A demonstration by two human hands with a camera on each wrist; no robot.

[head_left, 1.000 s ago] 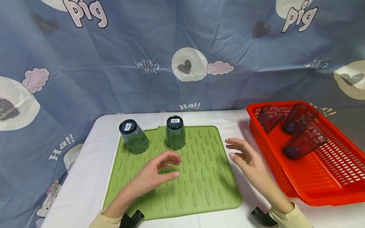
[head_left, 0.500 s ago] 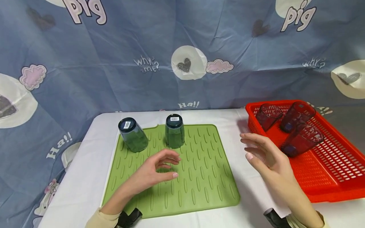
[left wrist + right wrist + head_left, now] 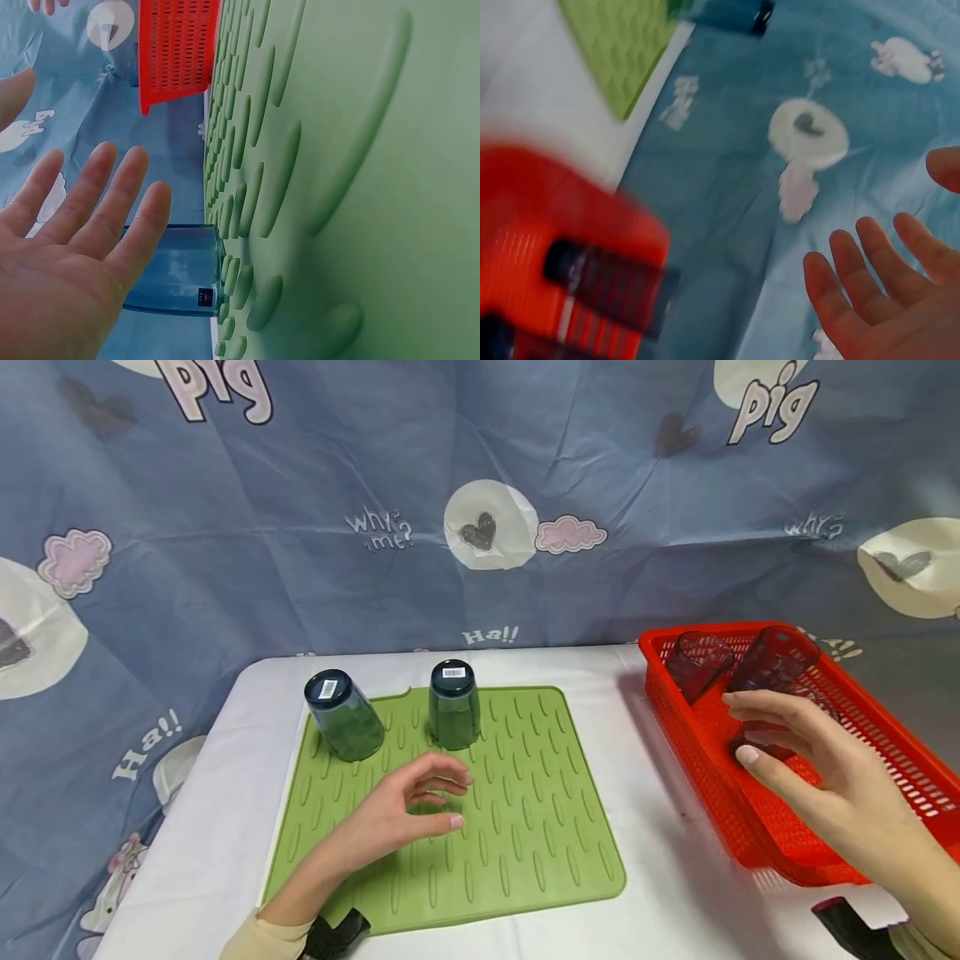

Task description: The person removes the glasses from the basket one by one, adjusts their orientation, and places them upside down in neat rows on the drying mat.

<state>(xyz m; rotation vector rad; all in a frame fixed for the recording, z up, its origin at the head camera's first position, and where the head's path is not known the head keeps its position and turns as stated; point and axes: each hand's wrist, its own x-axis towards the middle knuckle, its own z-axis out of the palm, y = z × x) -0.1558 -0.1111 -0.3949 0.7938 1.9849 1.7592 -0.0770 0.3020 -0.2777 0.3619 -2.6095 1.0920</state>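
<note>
Two dark-tinted glasses stand upside down on the green ridged mat: one glass at its back left corner, another glass at its back middle. My left hand hovers over the mat with fingers loosely bent, holding nothing; in the left wrist view a glass shows behind its fingers. Over the red basket is my right hand, empty, fingers apart. Inside the basket lean a glass, a second glass and a third glass, partly hidden by the right hand.
A white cloth covers the table, with a strip of it between mat and basket. A blue printed curtain hangs right behind the table. The basket's raised rim stands along the table's right side.
My right hand has moved right, from beside the mat's right edge to over the red basket. The left hand stays nearly in place, and the glasses have not moved.
</note>
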